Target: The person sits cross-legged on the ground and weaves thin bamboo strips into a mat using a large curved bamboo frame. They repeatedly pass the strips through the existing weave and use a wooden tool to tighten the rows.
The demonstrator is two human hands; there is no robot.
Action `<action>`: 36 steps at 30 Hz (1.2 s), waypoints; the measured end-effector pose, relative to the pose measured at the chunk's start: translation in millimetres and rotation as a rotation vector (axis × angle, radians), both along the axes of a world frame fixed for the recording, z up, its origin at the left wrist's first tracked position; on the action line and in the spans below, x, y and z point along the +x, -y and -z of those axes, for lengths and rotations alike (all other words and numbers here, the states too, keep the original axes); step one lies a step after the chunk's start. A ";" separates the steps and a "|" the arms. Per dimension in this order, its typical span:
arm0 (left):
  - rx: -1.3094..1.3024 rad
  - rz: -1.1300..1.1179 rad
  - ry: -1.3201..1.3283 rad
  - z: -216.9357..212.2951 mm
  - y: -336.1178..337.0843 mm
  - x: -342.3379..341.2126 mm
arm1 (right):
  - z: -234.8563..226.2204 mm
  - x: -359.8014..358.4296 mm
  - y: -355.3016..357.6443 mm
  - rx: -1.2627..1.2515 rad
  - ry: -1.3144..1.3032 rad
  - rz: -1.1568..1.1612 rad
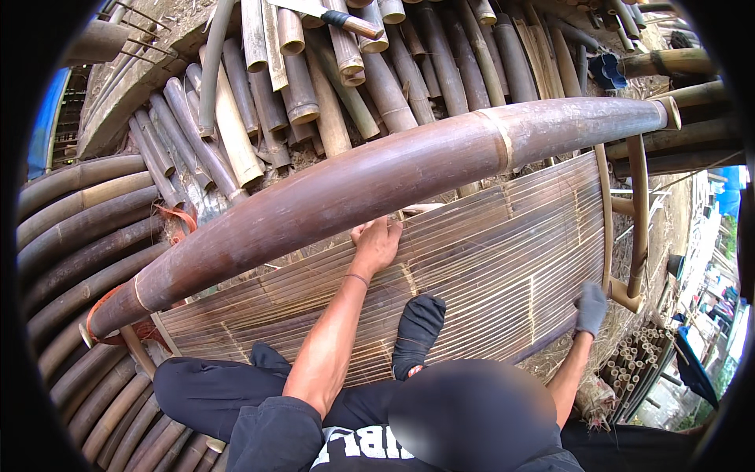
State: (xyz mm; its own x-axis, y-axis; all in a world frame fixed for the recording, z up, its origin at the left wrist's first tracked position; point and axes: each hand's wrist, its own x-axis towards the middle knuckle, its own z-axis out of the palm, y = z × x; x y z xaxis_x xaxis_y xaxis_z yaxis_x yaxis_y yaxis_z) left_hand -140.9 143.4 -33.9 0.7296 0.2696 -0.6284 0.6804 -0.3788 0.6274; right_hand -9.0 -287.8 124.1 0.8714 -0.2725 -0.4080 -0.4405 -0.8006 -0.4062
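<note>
A wide bamboo slat panel (503, 259) lies across the middle, its thin strips running lengthwise. My bare left hand (377, 244) is at the panel's far edge, its fingers bent over the rim; the fingertips are partly hidden. Just beyond it, a thick brown bamboo pole (377, 177) spans the view from lower left to upper right. My right hand (591, 308), in a grey glove, is at the panel's near right corner beside a bamboo end frame (627, 295). The right hand looks closed, but what it holds is hidden. My foot in a dark sock (418, 326) rests on the slats.
Many cut bamboo lengths (385, 86) are piled beyond the pole, with a wooden-handled knife (342, 20) lying on top. Long bamboo poles (86, 236) are stacked at the left. A bundle of thin bamboo tubes (633, 358) lies at the right.
</note>
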 end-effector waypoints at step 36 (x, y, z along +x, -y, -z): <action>0.159 0.165 -0.015 18.1 4.3 2.4 | 82.3 -49.7 -277.1 0.140 -0.346 -1.200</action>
State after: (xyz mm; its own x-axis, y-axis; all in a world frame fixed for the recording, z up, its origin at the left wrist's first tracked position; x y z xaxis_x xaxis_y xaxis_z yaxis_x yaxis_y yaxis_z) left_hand -138.5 139.1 -52.0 0.7627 0.2437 -0.5991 0.6099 -0.5790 0.5410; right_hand -58.7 -10.7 41.8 0.3814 0.6808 -0.6253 0.4340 -0.7291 -0.5292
